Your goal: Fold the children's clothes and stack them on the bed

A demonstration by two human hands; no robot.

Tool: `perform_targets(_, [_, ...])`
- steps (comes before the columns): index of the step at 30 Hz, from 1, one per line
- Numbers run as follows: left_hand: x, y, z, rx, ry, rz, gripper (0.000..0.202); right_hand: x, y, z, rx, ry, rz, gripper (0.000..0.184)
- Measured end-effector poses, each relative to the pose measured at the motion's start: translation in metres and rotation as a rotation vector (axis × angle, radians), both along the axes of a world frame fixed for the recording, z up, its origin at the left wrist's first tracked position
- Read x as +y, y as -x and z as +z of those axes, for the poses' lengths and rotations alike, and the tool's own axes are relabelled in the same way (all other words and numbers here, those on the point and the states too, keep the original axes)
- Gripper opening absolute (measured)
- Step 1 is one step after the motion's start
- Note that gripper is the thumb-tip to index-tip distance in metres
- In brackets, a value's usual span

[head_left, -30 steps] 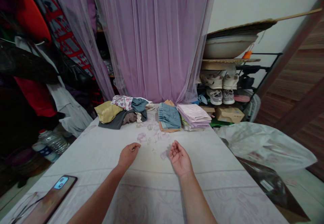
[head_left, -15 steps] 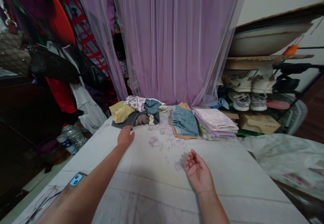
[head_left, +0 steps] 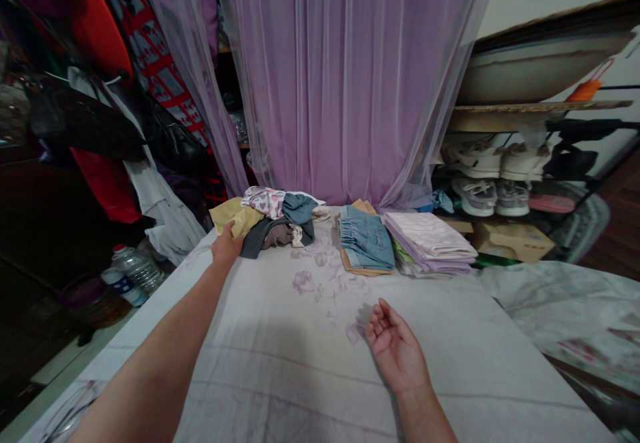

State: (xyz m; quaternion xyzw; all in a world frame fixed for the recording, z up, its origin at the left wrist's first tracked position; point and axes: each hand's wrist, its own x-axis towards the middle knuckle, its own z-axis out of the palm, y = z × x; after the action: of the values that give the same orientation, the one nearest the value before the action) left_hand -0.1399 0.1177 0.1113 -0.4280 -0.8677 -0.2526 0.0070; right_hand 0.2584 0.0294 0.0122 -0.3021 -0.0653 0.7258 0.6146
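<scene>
Off the left edge of the sheet-covered surface (head_left: 300,376), down on the floor, stand two plastic bottles (head_left: 131,271). Above them dark bags and clothes hang in shadow, too dim to sort out.

The left hand (head_left: 226,246) is stretched out to the far left corner of the surface, back of the hand up, with its fingertips against the near edge of a yellow garment (head_left: 234,216). The fingers are hidden by the hand itself, so I cannot tell whether they are closed on the cloth or only laid on it. The yellow garment is the leftmost piece of a loose heap of clothes (head_left: 280,219) along the far edge (a heart-printed piece, a teal one and a dark grey one lie tangled together in it).

Just right of the heap, near the middle of the far edge, lies a folded denim piece (head_left: 366,237) on top of something tan. The right hand (head_left: 396,344) rests nearer the middle of the surface, well apart from the clothes, palm up, fingers loosely spread and holding nothing. Touching the denim on its right is a folded lilac stack (head_left: 431,237) at the far right corner.

Behind the far edge hangs a sheer purple curtain (head_left: 345,83). Past the right edge are a cardboard box (head_left: 510,241), a rack of shoes (head_left: 480,183) and a crumpled plastic bag (head_left: 565,309).
</scene>
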Motion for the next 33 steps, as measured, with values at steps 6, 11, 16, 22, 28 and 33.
perform_targets(6, [-0.010,-0.041,-0.001,0.049,-0.154,-0.131,0.045,-0.001,0.001,0.007,0.001,0.011,0.002,0.021])
perform_targets(11, [-0.057,-0.117,-0.007,0.208,-0.175,-0.647,0.036,-0.001,0.001,0.008,0.011,0.011,0.012,0.022])
perform_targets(16, [-0.111,-0.194,-0.011,0.015,0.007,-1.117,0.044,-0.001,-0.001,0.007,-0.043,-0.064,0.006,0.026])
perform_targets(22, [-0.116,-0.188,-0.012,-0.106,-0.067,-1.046,0.043,-0.003,-0.003,0.008,-0.221,-0.157,-0.046,0.037])
perform_targets(28, [-0.102,-0.095,-0.020,0.114,0.059,-0.759,0.050,-0.006,0.010,0.002,-0.594,-0.296,-0.002,0.043])
perform_targets(33, [-0.115,-0.066,-0.033,0.118,0.375,-0.728,0.076,-0.007,0.021,-0.010,-0.891,-0.536,0.053,0.046])
